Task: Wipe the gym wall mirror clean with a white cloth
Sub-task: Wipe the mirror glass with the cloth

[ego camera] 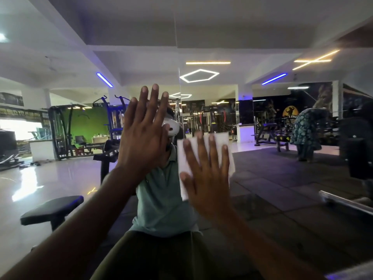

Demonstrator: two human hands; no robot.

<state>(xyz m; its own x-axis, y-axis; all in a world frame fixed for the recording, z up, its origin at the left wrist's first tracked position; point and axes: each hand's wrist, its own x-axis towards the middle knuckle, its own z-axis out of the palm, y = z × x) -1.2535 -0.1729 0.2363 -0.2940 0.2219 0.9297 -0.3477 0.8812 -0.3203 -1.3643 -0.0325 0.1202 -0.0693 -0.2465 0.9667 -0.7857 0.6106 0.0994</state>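
White cloth (203, 158) lies pressed flat on the mirror (282, 178) under my spread right hand (207, 178); left of it, my left hand (143, 136) is open, holding nothing.

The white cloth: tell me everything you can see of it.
The cloth is plain white, thin and smooth, likely folded into a rough rectangle standing taller than wide. It lies flat against the mirror, pinned there by the right hand, whose straight, spread fingers cover most of it. Bare cloth shows along its left edge, between the fingers at the top, and at its right edge. The left hand is apart from it, up and to the left. The image is blurred, so no weave or dirt shows.
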